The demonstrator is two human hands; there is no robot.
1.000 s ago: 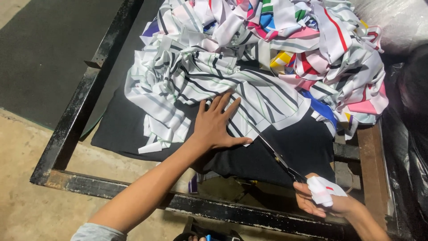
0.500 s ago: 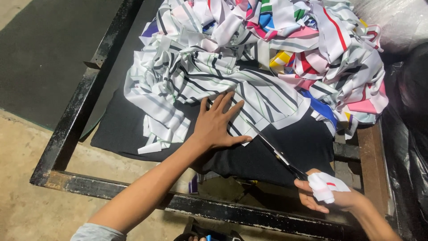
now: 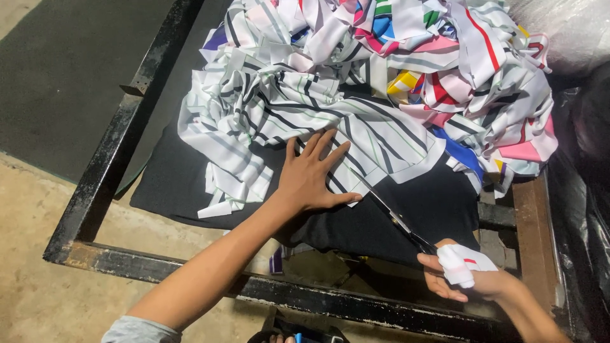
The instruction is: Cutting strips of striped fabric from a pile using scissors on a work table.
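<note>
Cutting is the step in hand, by the look of the head view: the left hand (image 3: pixel 312 176) lies flat, fingers spread apart, pressing a white striped cloth (image 3: pixel 330 130) onto the black fabric (image 3: pixel 413 209) beneath it, while the right hand (image 3: pixel 467 279), closed around the handles of a pair of scissors (image 3: pixel 397 219) and wrapped partly in a white rag, points the blades at the cloth's edge just beside the left thumb. Continuing would likely call for keeping the cloth taut and the thumb out of the blades' line. The cloth is thin, limp and creased; behind it sits a heap of multicoloured scraps (image 3: pixel 470 82). A rusty black metal frame (image 3: pixel 114 184) borders the work surface.
</note>
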